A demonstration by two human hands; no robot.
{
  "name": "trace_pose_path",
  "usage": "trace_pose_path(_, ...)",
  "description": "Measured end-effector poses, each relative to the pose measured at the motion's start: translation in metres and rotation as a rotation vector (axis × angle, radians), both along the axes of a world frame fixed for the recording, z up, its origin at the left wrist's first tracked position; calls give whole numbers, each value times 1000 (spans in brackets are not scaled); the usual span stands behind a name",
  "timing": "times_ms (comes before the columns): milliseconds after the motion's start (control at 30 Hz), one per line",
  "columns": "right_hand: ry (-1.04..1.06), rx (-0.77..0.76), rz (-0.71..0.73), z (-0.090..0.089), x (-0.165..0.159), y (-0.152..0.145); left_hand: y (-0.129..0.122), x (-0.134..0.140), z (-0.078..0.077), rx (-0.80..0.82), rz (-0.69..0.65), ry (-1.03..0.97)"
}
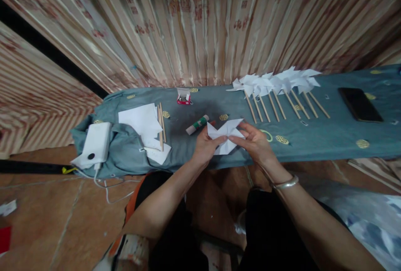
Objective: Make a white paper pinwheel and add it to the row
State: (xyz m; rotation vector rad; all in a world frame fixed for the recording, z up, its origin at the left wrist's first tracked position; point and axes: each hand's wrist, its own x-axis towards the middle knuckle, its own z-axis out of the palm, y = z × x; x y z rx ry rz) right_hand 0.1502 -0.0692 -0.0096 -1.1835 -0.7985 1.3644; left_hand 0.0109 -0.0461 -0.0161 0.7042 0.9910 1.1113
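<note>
Between my two hands is a white paper pinwheel (228, 129), its folded points spread out above the front edge of the cloth-covered table. My left hand (205, 143) grips its left side, thumb pressed near the centre. From the right, my right hand (255, 142) pinches it, its thumb also at the middle and the fingers behind the paper. Just beyond my left hand lies a glue stick (197, 124) with a green band. A small red-and-white box (184, 96) of metal pieces sits open farther back.
Several paper pinwheels on wooden sticks (277, 83) lie in a row at the back right. A black phone (360, 104) is at far right. White paper sheets (139, 120), loose wooden sticks (161, 126) and a white power bank (96, 145) with a cable occupy the left.
</note>
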Motion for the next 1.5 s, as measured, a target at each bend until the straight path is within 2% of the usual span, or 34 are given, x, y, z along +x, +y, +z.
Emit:
trace_pose_path(433, -1, -21, -15, 0, -1, 3, -2, -5, 1, -4, 1, -120)
trace_pose_path(600, 28, -49, -19, 1, -5, 5, -1, -9, 0, -18, -14, -96)
trace_pose_path(833, -4, -42, -9, 4, -12, 6, -2, -11, 6, -15, 17, -87)
trace_pose_path(1133, -44, -28, -7, -4, -10, 9, -2, -14, 7, 11, 37, -139)
trace_pose_path(1333, -47, -68, -56, -4, -3, 11, 8, -38, 7, 65, 103, 48)
trace_pose_path(1500, -27, -82, -44, -6, 2, 9, 15, -63, 4, 131, 181, 111)
